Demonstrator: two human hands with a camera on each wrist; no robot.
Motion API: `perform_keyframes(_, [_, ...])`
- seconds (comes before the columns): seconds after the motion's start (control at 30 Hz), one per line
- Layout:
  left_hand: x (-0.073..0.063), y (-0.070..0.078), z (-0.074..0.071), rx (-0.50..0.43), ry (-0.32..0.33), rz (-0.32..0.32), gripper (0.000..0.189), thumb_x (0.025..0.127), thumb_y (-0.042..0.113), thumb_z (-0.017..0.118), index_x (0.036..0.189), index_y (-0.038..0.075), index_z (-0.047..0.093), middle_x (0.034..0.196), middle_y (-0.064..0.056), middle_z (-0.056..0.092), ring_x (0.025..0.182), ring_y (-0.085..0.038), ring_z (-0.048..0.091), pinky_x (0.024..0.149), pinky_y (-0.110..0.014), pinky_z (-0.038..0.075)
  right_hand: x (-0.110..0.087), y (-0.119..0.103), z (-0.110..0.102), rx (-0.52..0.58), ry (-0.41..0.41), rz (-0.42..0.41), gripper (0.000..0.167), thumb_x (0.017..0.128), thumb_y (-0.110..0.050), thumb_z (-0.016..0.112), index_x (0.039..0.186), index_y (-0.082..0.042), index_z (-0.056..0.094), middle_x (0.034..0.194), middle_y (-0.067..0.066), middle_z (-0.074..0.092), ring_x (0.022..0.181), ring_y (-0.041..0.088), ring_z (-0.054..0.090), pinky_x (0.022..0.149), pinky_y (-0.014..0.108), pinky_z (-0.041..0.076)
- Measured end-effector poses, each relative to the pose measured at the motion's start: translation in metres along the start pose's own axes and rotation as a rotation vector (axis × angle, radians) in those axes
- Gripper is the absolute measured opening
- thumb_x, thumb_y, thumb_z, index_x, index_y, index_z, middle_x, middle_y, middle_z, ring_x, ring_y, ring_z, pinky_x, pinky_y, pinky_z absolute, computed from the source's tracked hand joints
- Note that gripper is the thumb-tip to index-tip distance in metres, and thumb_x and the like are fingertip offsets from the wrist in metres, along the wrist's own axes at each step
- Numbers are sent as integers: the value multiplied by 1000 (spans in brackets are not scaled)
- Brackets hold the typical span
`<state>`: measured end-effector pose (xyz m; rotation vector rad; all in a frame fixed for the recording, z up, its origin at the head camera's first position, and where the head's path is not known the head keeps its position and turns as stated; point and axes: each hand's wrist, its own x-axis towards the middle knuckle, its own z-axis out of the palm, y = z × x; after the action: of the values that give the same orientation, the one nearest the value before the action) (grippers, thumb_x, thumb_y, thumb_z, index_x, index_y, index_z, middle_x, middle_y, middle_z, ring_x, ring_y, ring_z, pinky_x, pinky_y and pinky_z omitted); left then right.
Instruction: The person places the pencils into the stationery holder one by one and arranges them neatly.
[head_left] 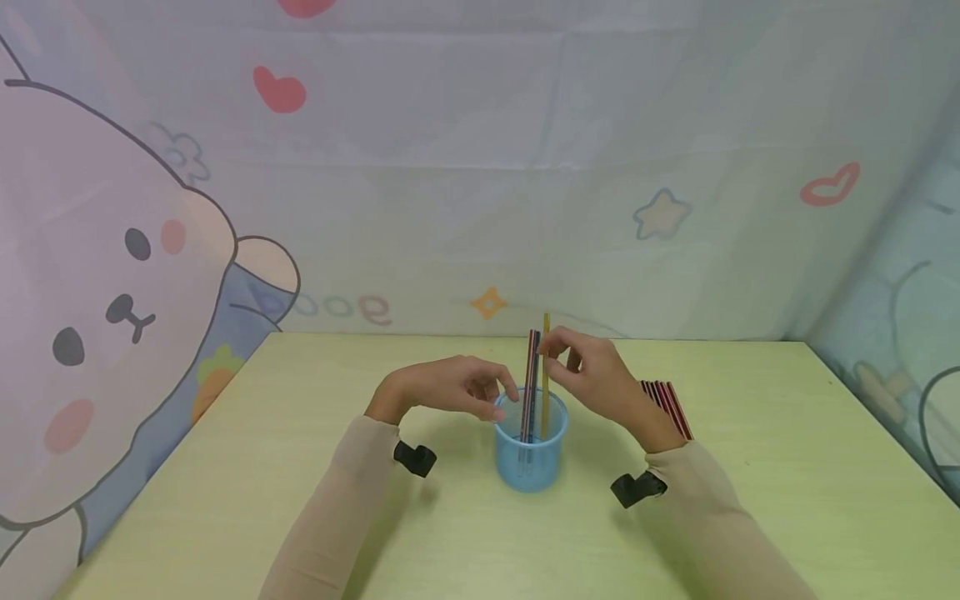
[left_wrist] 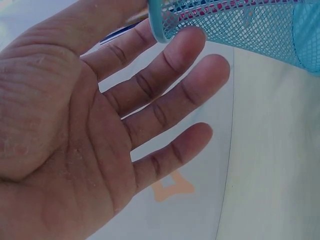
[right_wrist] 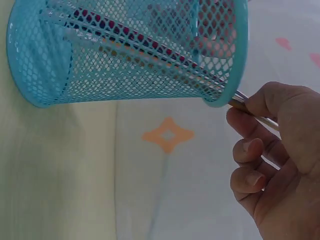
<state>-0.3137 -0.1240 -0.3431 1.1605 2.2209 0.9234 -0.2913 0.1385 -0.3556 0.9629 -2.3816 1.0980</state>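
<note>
A light-blue mesh pencil cup (head_left: 528, 467) stands upright on the table. Several slim pencils (head_left: 529, 375), dark and reddish, lean inside it. My right hand (head_left: 592, 371) pinches a yellow pencil (head_left: 546, 400) between thumb and index finger above the rim; its lower part is inside the cup. At the cup's left side, my left hand (head_left: 465, 387) holds the rim with thumb and index finger. Its other fingers (left_wrist: 175, 95) are loosely extended in the left wrist view. The right wrist view shows the pinching thumb close to the cup's rim (right_wrist: 240, 50).
More pencils, red and dark, lie in a row (head_left: 667, 404) on the table, partly hidden behind the right wrist. The pale yellow-green table (head_left: 225, 500) meets a printed cloth backdrop (head_left: 450, 208) at its far edge. Small black cameras (head_left: 415, 458) sit on both wrists.
</note>
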Motion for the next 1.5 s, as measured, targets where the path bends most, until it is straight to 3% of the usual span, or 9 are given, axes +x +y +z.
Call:
perform_keyframes(0.1, [0,1,0,7,0,3,24,94,24,70,117,20,65,90,-4,66,86,-26,66,80,-33,52,0,2,4,-4,-74,1,13,95,-5,63,104,-13,67,90,-1,68,56,12,51,53,27,44])
perform_keyframes(0.2, [0,1,0,-1,-2,1,24,94,24,70,117,20,65,89,-4,66,88,-30,66,81,-34,52,0,2,4,-10,-119,-8,11,95,-5,64,103,-13,66,92,-1,69,60,10,53,57,27,47])
perform_keyframes(0.37, [0,1,0,-13,1,3,24,94,24,71,117,20,65,89,-5,65,91,-39,65,81,-34,52,1,3,-2,-3,-133,-13,12,96,-3,63,101,-13,68,94,-1,70,69,12,58,63,28,49])
perform_keyframes(0.53, [0,-1,0,-21,1,3,24,94,24,70,117,19,65,88,-4,65,90,-40,65,81,-33,52,1,4,-13,38,-137,9,12,97,-3,61,102,-11,68,97,2,71,74,18,61,64,29,49])
perform_keyframes(0.83, [0,0,0,5,6,-4,25,93,25,71,117,22,65,89,-3,65,86,-21,66,82,-33,51,-7,23,-44,-18,-82,162,12,100,-9,60,102,-17,67,99,0,68,72,20,58,60,29,46])
perform_keyframes(1.07, [0,1,0,25,-3,16,26,93,23,71,118,21,65,88,-3,65,85,-19,65,82,-32,51,-21,50,-71,-85,-83,310,9,102,-15,60,107,-12,66,104,7,68,78,23,58,66,32,49])
perform_keyframes(1.23, [0,0,-1,28,-2,9,26,93,23,70,119,22,65,89,-3,65,85,-19,65,82,-32,51,-28,64,-81,-125,-117,326,9,101,-10,59,107,-10,66,104,10,66,77,23,57,68,33,48])
perform_keyframes(1.4, [-1,-1,-1,32,-3,2,26,94,24,70,119,23,65,89,-2,66,86,-19,65,82,-32,51,-34,76,-80,-143,-181,334,10,100,-7,59,107,-9,67,100,8,66,90,24,59,77,39,49])
perform_keyframes(1.5, [-2,-1,0,30,0,0,26,94,24,70,119,23,65,89,-2,66,86,-19,65,82,-32,51,-37,82,-78,-134,-209,350,10,100,-7,59,107,-8,66,100,9,66,88,23,60,75,39,50])
